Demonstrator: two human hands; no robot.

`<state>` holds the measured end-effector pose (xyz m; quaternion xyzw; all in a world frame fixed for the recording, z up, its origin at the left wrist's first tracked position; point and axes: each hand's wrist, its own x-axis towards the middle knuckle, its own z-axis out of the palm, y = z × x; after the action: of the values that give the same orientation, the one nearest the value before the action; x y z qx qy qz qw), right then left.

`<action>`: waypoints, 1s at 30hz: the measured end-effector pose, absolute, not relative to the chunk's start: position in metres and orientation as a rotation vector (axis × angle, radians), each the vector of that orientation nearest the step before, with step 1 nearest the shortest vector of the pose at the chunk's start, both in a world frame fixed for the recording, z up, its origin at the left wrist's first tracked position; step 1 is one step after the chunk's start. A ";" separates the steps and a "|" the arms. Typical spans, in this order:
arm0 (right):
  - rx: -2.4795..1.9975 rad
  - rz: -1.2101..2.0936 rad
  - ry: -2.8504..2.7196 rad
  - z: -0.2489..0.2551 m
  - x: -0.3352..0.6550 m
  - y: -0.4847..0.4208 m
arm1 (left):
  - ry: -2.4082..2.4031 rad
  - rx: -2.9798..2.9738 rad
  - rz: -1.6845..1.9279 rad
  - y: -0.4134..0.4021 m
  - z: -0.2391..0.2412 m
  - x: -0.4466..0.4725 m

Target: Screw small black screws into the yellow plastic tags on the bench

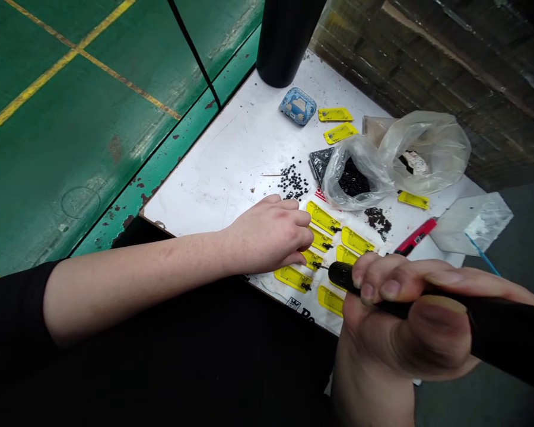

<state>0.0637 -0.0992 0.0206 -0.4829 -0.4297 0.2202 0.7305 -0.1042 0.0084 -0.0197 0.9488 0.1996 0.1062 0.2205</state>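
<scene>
My right hand [409,320] is wrapped round a black electric screwdriver [343,276]. Its thin bit points left and meets the small black fitting at the end of a yellow plastic piece [312,259]. From the left, my left hand [273,231] comes in with curled fingers, thumb and forefinger at that same piece; its fingertips are partly hidden. Similar yellow pieces lie in two rows on white printed sheeting, several with black fittings at their right ends. My right hand covers part of the second row.
Loose black bits [293,181] lie beyond my left hand. Behind the rows stand an open bag of black parts [356,178] and another clear bag [445,148]. A red cutter [416,236], a blue patterned case [298,105] and a black cylinder [285,41] are also on the table.
</scene>
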 end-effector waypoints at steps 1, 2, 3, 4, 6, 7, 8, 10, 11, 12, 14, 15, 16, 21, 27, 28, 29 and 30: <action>-1.057 0.490 -0.939 0.020 0.063 -0.099 | 0.552 2.623 0.293 0.009 -0.020 -0.104; -1.054 0.493 -0.933 0.020 0.063 -0.099 | 0.552 2.621 0.290 0.009 -0.020 -0.104; -1.058 0.492 -0.929 0.020 0.063 -0.100 | 0.554 2.621 0.287 0.009 -0.019 -0.104; -1.070 0.488 -0.928 0.020 0.062 -0.100 | 0.555 2.622 0.282 0.009 -0.019 -0.104; -1.108 0.472 -0.929 0.019 0.062 -0.101 | 0.556 2.623 0.271 0.009 -0.019 -0.104; -1.126 0.467 -0.927 0.019 0.062 -0.102 | 0.556 2.623 0.269 0.009 -0.019 -0.104; -1.136 0.466 -0.928 0.019 0.062 -0.102 | 0.555 2.624 0.271 0.009 -0.019 -0.104; -1.123 0.478 -0.935 0.020 0.064 -0.102 | 0.552 2.625 0.278 0.009 -0.020 -0.103; -1.103 0.496 -0.945 0.021 0.065 -0.102 | 0.552 2.628 0.285 0.009 -0.020 -0.103; -1.079 0.523 -0.961 0.021 0.067 -0.101 | 0.551 2.631 0.292 0.008 -0.021 -0.103; -1.031 0.584 -1.002 0.024 0.070 -0.098 | 0.548 2.632 0.302 0.009 -0.021 -0.103; -1.016 0.612 -1.018 0.025 0.072 -0.097 | 0.547 2.629 0.304 0.009 -0.021 -0.103; -1.006 0.634 -1.027 0.026 0.073 -0.096 | 0.547 2.626 0.305 0.009 -0.021 -0.103; -0.984 0.643 -0.993 0.027 0.072 -0.094 | 0.558 2.618 0.284 0.010 -0.021 -0.104; -1.015 0.505 -0.924 0.023 0.059 -0.096 | 0.590 2.592 0.285 0.008 -0.019 -0.103; -1.034 0.478 -0.912 0.023 0.057 -0.096 | 0.599 2.586 0.283 0.008 -0.019 -0.103; -1.053 0.447 -0.900 0.023 0.056 -0.096 | 0.607 2.582 0.278 0.008 -0.018 -0.103; -1.075 0.416 -0.890 0.023 0.055 -0.096 | 0.611 2.577 0.271 0.008 -0.017 -0.103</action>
<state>0.0554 -0.0962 0.0230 -0.4911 -0.4067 0.1902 0.7464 -0.1028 0.0078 -0.0172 0.9403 0.2230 0.0988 0.2372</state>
